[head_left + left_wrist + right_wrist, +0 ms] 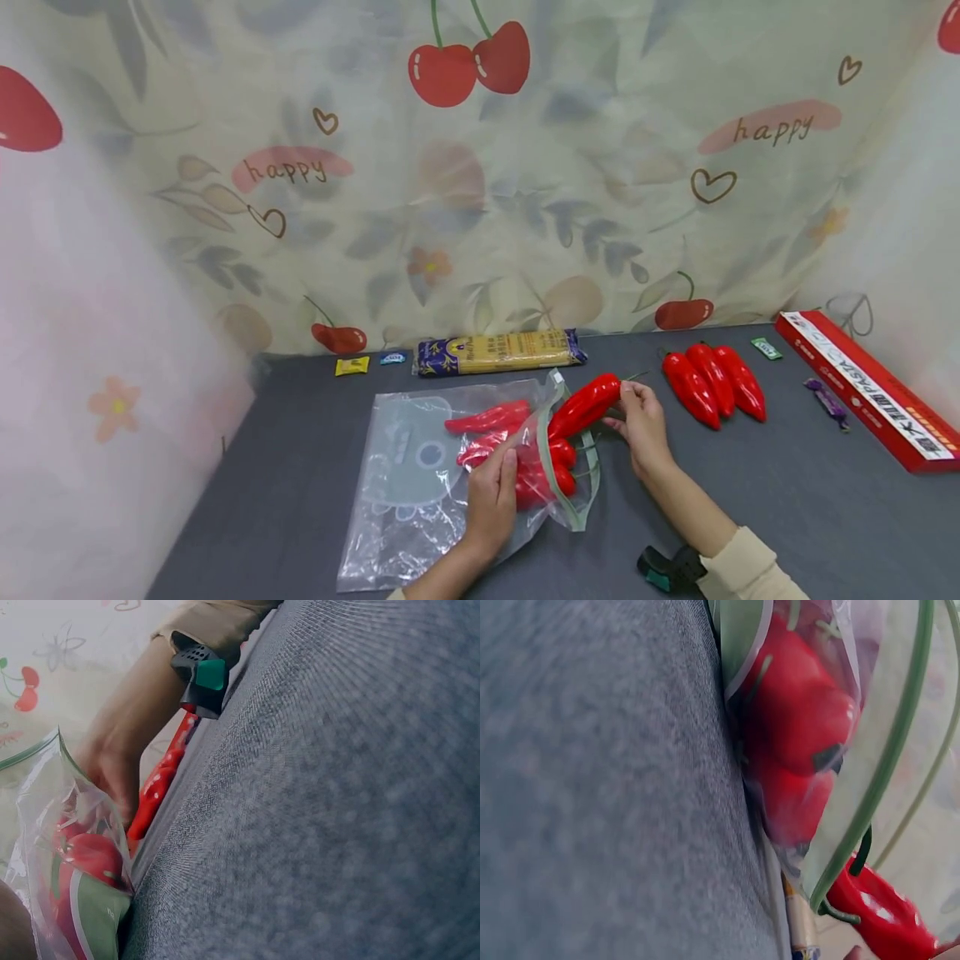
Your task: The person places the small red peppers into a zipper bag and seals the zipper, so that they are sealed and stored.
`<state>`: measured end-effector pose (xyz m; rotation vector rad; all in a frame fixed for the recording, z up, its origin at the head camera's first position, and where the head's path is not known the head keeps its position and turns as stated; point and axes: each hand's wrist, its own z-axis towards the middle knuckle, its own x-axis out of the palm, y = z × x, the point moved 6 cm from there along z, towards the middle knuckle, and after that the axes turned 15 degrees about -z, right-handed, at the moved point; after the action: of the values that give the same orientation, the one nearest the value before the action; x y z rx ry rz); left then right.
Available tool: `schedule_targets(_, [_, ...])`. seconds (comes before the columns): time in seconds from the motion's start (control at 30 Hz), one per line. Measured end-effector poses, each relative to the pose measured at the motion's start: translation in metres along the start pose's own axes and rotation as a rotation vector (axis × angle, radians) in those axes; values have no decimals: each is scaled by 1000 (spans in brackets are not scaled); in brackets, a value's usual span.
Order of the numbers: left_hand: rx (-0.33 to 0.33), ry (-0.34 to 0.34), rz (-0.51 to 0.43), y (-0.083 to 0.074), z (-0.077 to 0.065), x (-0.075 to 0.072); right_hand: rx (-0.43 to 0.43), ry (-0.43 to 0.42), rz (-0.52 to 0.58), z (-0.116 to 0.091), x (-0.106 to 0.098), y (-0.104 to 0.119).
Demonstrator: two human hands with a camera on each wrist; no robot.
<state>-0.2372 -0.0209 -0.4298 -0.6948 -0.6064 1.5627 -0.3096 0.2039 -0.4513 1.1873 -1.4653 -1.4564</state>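
Observation:
A clear zip bag [408, 533] with a pale print lies on the table, its green-edged mouth held apart on the right. Several shiny red chili peppers [491, 417] are inside it. My left hand [491, 504] grips the near side of the bag close to the mouth, thumb on top. My right hand [643, 425] pinches another red chili pepper [585, 407] by its stem end, and its tip points into the mouth. In the right wrist view this pepper [889, 915] shows beyond the green zip strip [885, 765]. The left wrist view shows bagged peppers [94, 859] through the plastic.
Three loose red peppers [712, 383] lie to the right. Beyond them are a red pasta box [870, 387], a purple-wrapped candy [827, 404] and a green packet [767, 348]. A spaghetti pack [498, 352] lies at the back, beside yellow [352, 366] and blue [392, 358] packets.

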Motion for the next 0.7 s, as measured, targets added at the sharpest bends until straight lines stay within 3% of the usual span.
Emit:
schedule_targets(0.13, [-23,3,18,-6,2,0,9,39,108,1,-2,0])
schedule_targets(0.27, [-26,2,18,15,-5,4,10,60,290,0,-5,0])
schedule_targets(0.4, [1,8,29,15,-5,4,-10,100,399,1,-6,1])
schedule_targets(0.53, [46,4,30,13,-4,2,-6,173,328,0,2,0])
schedule_targets(0.7, [63,-7,41,14,-5,1,12,287,20,-7,22,-5])
